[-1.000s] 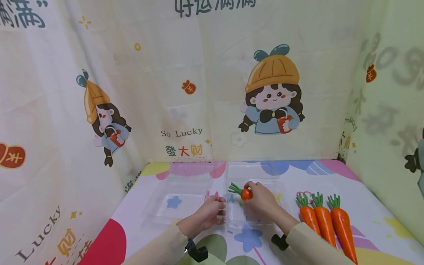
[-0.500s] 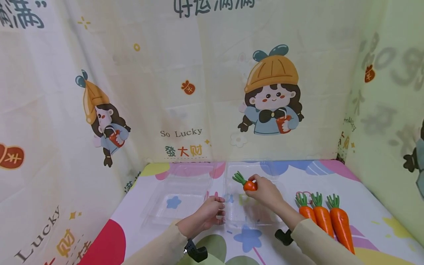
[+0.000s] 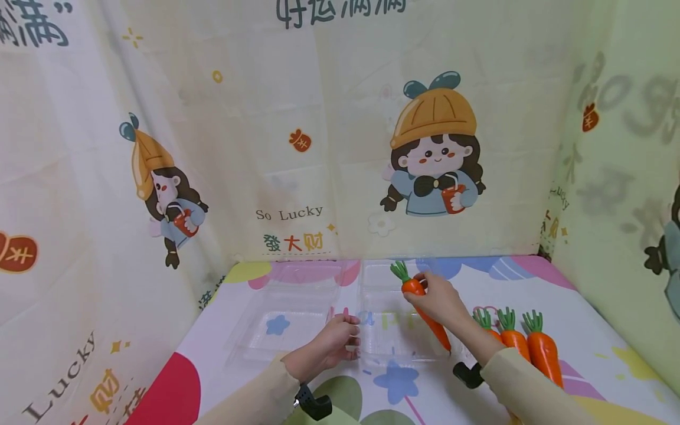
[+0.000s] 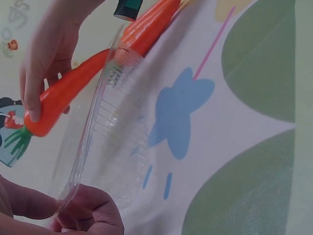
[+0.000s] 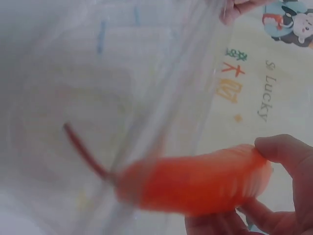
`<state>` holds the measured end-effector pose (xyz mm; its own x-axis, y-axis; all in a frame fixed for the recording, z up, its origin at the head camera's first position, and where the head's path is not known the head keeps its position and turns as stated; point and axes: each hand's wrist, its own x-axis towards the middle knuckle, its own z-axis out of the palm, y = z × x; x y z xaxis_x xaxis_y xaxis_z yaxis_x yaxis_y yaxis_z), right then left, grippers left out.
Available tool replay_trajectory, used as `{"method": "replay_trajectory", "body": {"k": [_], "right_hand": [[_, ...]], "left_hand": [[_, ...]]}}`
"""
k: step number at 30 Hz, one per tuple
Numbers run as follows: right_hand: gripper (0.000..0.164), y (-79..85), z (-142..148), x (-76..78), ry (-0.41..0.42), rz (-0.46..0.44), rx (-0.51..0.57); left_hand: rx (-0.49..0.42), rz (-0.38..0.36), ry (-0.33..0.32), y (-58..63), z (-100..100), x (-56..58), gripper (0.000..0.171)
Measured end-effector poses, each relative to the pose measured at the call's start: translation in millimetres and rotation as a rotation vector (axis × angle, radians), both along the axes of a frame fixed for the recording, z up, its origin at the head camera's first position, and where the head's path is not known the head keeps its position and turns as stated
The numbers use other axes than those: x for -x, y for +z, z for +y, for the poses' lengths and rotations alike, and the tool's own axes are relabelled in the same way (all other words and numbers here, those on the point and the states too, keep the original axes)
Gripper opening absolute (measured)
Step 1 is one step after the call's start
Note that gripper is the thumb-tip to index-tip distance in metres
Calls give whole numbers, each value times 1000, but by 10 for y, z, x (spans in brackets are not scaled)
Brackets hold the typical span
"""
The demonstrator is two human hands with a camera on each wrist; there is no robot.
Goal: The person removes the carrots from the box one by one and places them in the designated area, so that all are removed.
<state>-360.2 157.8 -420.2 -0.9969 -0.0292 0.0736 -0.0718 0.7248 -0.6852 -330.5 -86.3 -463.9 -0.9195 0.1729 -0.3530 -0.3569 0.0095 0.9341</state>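
Observation:
My right hand [image 3: 442, 300] grips an orange carrot [image 3: 432, 323] near its green leafy top, above the right clear plastic container [image 3: 378, 348]. The carrot slants, leaves towards the back and thin tip towards me near the container's front right corner. In the left wrist view, the carrot [image 4: 63, 100] passes behind the upright-looking container wall [image 4: 93, 117]. My left hand [image 3: 332, 342] pinches the rim at the container's left side, thumb on one face and fingers on the other. In the right wrist view, the carrot [image 5: 190, 183] is blurred, its tip seen through the plastic.
Several more carrots [image 3: 544, 354] lie at the right, leaves pointing away, partly hidden by the right forearm. A second clear open container [image 3: 255, 330] stands left of the first. A printed cloth wall [image 3: 340, 147] rises behind the table.
My right hand has lifted and moved back and right with the carrot, which has swung so its whole length shows. The left hand keeps its hold on the container rim.

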Motion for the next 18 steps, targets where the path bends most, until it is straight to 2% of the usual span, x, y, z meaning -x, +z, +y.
{"method": "replay_trajectory", "body": {"k": [10, 18], "right_hand": [[59, 159, 294, -35, -22, -22, 7], [62, 223, 591, -140, -42, -25, -15]], "left_hand": [[1, -5, -2, 18, -3, -5, 26], [5, 8, -7, 8, -4, 3, 26]]}}
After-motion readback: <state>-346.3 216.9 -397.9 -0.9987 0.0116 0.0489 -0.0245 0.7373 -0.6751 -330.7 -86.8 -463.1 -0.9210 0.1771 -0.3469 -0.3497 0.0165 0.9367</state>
